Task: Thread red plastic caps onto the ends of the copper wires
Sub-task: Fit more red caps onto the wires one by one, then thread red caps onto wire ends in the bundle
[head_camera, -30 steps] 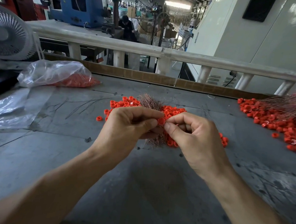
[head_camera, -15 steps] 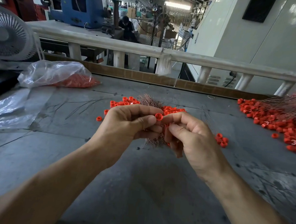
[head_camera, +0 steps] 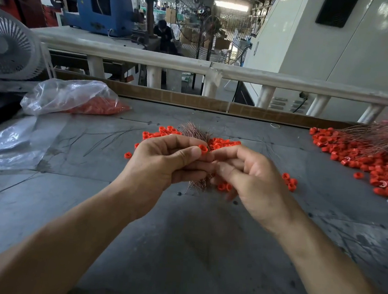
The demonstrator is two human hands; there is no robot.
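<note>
While the left hand pinches a single red cap between thumb and forefinger, raised just above the bench in front of the loose heap of caps, the right hand meets it fingertip to fingertip, its grip curled shut, apparently on a wire too thin to make out here. The cap's open mouth faces up and away from the wearer, so its short axis tilts toward the far edge of the bench; the wire end has to arrive along that same line or it will skate off the rim. To do this well, I judge the left hand should hold the cap dead steady and let the right do the feeding, pinching close to the tip so the copper cannot bow. The bundle of copper wires lies on the bench under and behind the hands, its long axis running roughly toward and away from the wearer, bristling ends showing both beyond the knuckles and below them. A larger pile of capped wires lies well apart at the right, fanning leftward.
</note>
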